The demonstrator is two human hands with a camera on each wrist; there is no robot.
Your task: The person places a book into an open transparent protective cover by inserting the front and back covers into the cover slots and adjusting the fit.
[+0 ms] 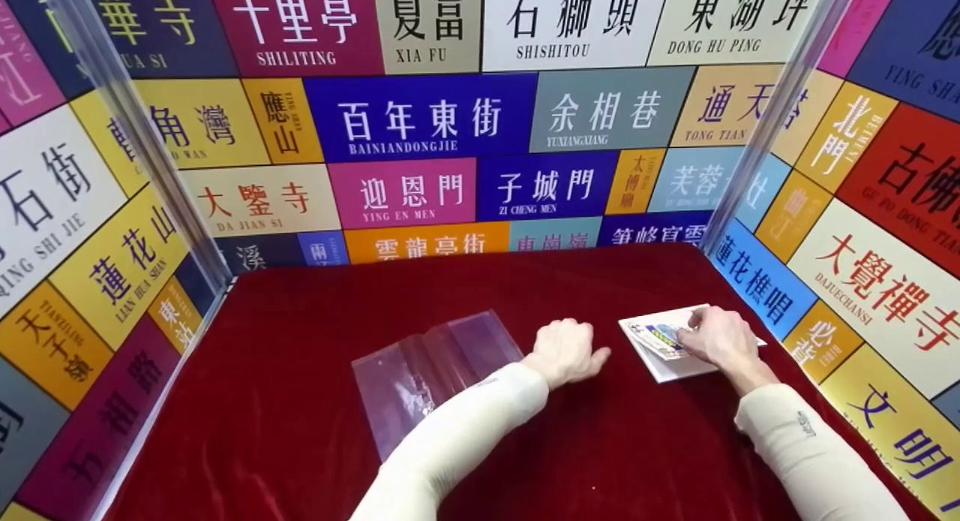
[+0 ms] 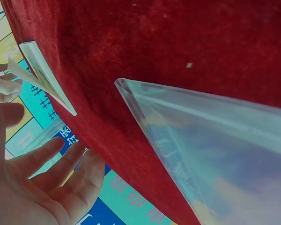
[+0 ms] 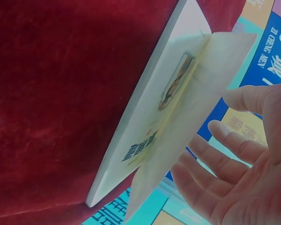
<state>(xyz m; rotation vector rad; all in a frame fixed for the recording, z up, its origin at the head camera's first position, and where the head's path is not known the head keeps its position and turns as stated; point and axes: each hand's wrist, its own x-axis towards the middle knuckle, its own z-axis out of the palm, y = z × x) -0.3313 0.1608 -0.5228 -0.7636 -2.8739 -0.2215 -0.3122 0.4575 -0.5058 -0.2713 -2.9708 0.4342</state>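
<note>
1. Book (image 1: 671,367), white: head view. Lies on the red-covered table (image 1: 255,401), near its right edge; upper leaf (image 1: 652,339) raised at my right hand (image 1: 721,341). A push outward, I judge, could send it over that edge.
2. Plastic sheet (image 1: 442,359), clear: same view. Lies between the book and the table's left edge, my pale left sleeve (image 1: 465,431) crossing over it. Lowered, that could drag or crumple the sheet.
3. Left hand (image 1: 564,352): left wrist view. Fingers loosely bent, holding nothing, between sheet and book. The sheet's folded corner faces my side; a careless sweep could catch it.
4. Right hand: right wrist view. Thumb and fingers apart, at the leaf's outer face, clamped on nothing; how firmly they touch I cannot tell. Likely faults: leaf falling back if contact slips, or creasing at its fold if forced wide.
</note>
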